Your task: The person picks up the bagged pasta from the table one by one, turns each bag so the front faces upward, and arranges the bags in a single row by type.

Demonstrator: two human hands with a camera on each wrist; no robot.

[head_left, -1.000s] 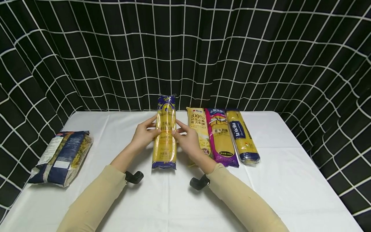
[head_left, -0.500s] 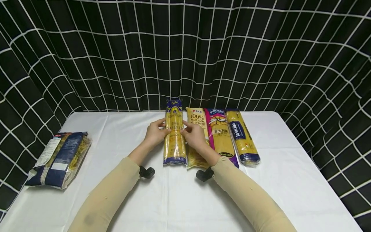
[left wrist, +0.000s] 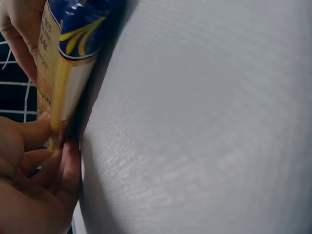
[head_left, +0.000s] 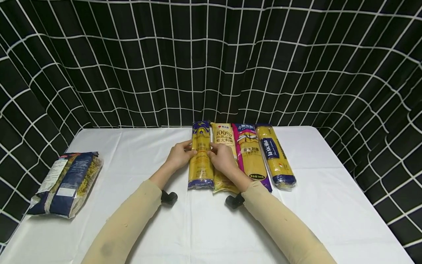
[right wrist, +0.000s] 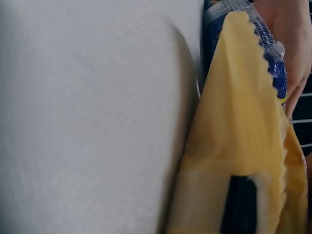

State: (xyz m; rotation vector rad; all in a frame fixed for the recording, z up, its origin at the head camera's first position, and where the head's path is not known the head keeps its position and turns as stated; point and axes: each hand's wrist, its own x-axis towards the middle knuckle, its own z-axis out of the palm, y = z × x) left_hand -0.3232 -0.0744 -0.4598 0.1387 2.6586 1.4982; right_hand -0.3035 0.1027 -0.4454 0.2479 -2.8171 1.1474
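A yellow spaghetti pack (head_left: 202,165) with blue ends lies on the white table, its long side pointing away from me. My left hand (head_left: 179,157) grips its left edge; in the left wrist view the thumb and fingers (left wrist: 72,168) close on that side. My right hand (head_left: 223,157) holds the right edge, thumb on top; its other fingertips are hidden. Under the right hand and wrist, close beside the spaghetti, lies a pale yellow noodle pack (head_left: 224,182), partly covered. It fills the foreground of the right wrist view, in front of the spaghetti's blue end (right wrist: 212,36).
Further right lie a purple-and-pink pasta pack (head_left: 252,157) and a yellow pack with a dark blue label (head_left: 276,157), side by side. A dark blue bag of short pasta (head_left: 66,185) lies at the left. A black gridded curtain (head_left: 211,66) surrounds the white table (head_left: 197,227).
Both hands have brought the spaghetti pack rightward and down onto the table, beside the pale yellow pack. The other packs keep their places.
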